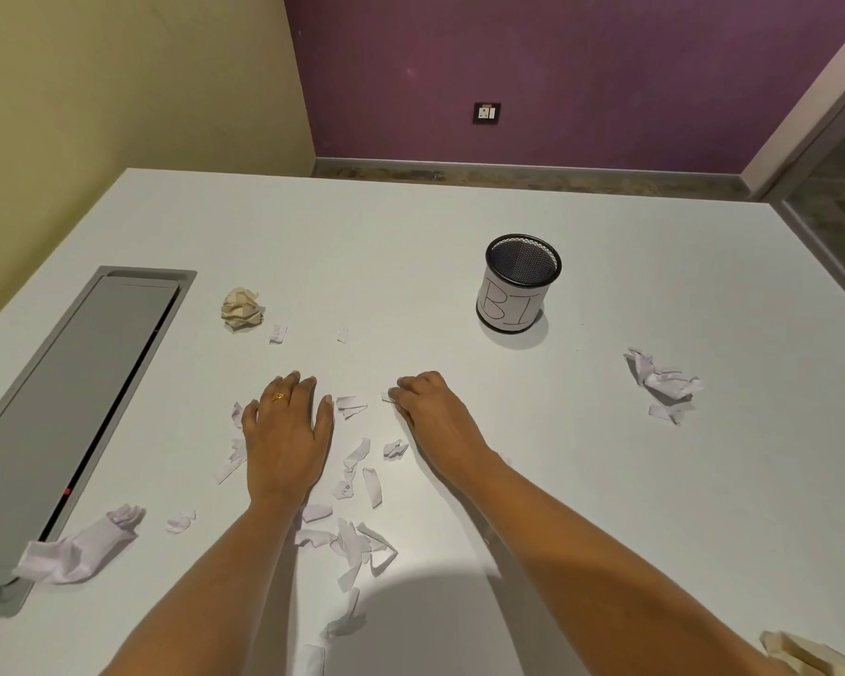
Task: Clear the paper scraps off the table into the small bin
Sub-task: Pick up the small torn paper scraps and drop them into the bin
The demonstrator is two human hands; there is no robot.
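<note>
Nearest the person, a heap of torn white paper scraps (357, 544) lies between the two forearms. A long crumpled white sheet (76, 548) sits off to the left, at the near end of the grey metal cable hatch (94, 407) set into the white table (606, 480). A little further out, the left hand (286, 431) lies palm down, fingers spread among loose strips, gripping nothing. The right hand (428, 407) has its fingers curled under, tips nipping a small white sliver (388, 397) against the tabletop. Now the line that matters: the small black mesh bin (508, 304), white paper label round it, stands upright ahead and to the right of that right hand. So the right is plainly the nearer one, with only plain tabletop between them, and it looks an easy carry. Out right sits a crumpled white wad (664, 383), well apart from the bin, and far left a crumpled beige paper ball (241, 308). The table's far edge runs well beyond the bin, leaving room all round it
</note>
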